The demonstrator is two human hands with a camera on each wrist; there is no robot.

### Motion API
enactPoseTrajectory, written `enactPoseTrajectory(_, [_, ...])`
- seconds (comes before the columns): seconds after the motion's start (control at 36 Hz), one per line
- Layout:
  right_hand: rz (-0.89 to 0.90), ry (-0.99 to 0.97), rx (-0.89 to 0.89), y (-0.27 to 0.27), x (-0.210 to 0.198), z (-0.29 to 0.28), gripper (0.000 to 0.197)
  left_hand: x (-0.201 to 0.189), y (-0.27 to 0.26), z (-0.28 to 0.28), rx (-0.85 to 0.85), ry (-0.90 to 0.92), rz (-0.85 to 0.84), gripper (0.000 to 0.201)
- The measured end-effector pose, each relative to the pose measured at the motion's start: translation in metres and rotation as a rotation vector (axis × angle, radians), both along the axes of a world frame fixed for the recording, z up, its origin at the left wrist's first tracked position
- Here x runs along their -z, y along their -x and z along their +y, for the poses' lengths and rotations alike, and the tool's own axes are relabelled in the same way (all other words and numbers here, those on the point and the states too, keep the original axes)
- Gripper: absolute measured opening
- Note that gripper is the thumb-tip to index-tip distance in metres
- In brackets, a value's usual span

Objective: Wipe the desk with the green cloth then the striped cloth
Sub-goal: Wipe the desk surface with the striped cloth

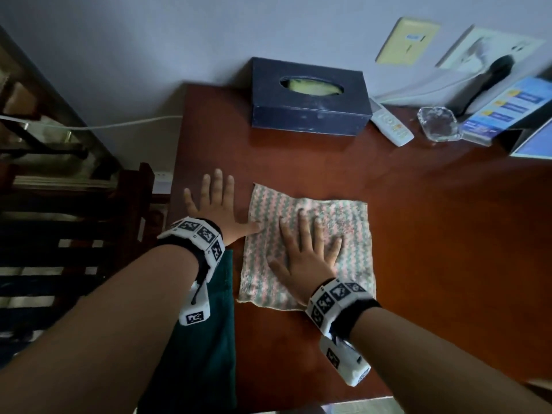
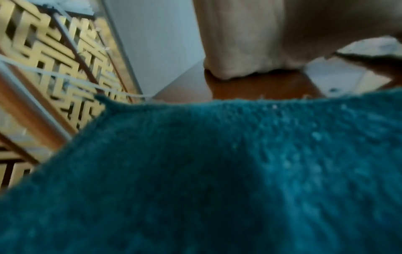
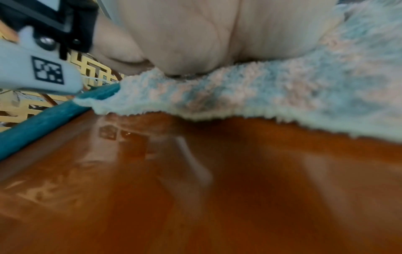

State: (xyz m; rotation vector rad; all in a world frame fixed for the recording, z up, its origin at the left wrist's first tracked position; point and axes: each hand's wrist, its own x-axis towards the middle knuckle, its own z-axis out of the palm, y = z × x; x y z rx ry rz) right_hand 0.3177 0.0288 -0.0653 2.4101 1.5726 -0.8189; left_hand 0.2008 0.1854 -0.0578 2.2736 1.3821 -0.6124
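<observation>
The striped pink-and-green cloth [image 1: 310, 243] [image 3: 272, 92] lies spread flat on the brown desk [image 1: 418, 219]. My right hand [image 1: 310, 249] presses on its middle, palm down, fingers straight and spread. To the left of the cloth, my left hand [image 1: 215, 201] lies flat on the desk with fingers spread, its thumb touching the cloth's left edge. The dark green cloth [image 1: 206, 339] [image 2: 217, 180] lies along the desk's front left, under my left wrist and forearm. In the right wrist view its edge [image 3: 43, 118] runs beside the striped cloth.
A dark tissue box [image 1: 307, 97] stands at the back of the desk. Right of it lie a white remote [image 1: 391, 124], a glass ashtray [image 1: 437, 124], a blue leaflet [image 1: 504, 109] and a black phone handset [image 1: 493, 79]. Wooden furniture [image 1: 59, 204] stands left of the desk.
</observation>
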Motion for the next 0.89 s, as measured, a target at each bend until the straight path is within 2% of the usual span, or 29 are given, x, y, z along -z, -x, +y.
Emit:
enactPoseTrajectory(0.22, [0.041,0.045,-0.009,0.018,-0.006,-0.044,0.076,0.0,0.007,0.0,0.039,-0.011,-0.015,0.14])
enactPoseTrajectory(0.31, [0.062,0.057,-0.012,0.017,-0.008,-0.048,0.075,0.002,0.008,0.0,0.048,-0.018,-0.025,0.138])
enactPoseTrajectory(0.42, [0.056,0.053,0.013,0.011,-0.004,-0.042,0.072,0.003,0.006,0.002,0.041,-0.002,0.005,0.125])
enactPoseTrajectory(0.69, [0.019,-0.019,0.156,-0.045,-0.003,0.028,0.073,0.004,0.004,0.003,0.041,0.01,0.019,0.106])
enactPoseTrajectory(0.89, [-0.028,-0.021,0.256,-0.106,-0.003,0.088,0.076,0.006,0.005,0.004,0.052,0.022,0.012,0.106])
